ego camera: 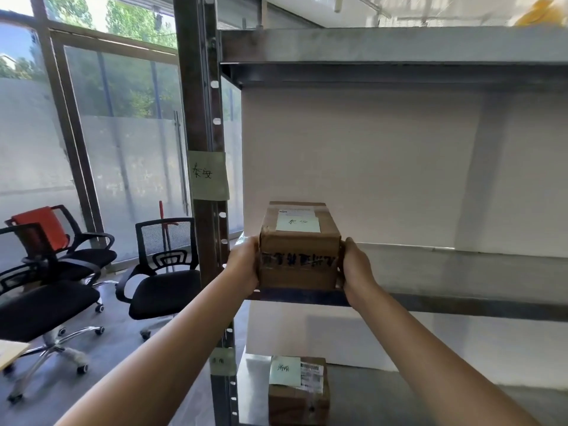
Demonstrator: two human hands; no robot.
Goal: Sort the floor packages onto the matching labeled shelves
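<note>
At the shelf's (445,265) front edge, beside the post (199,118), is the box (299,259); left hand (244,264) and right hand (358,269) grip its opposite sides, fingers curled round; stiff cardboard, probably light; sides give the surest hold.

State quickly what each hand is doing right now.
Left hand: holds the cardboard box by its left side.
Right hand: holds the same box by its right side.

- Brown cardboard box (299,241) on grey metal mid shelf (461,269), front-left corner, btwn left hand (242,265) & right hand (358,269).
- Smaller taped cardboard box (298,401) on lower metal shelf (399,395), directly below.
</note>
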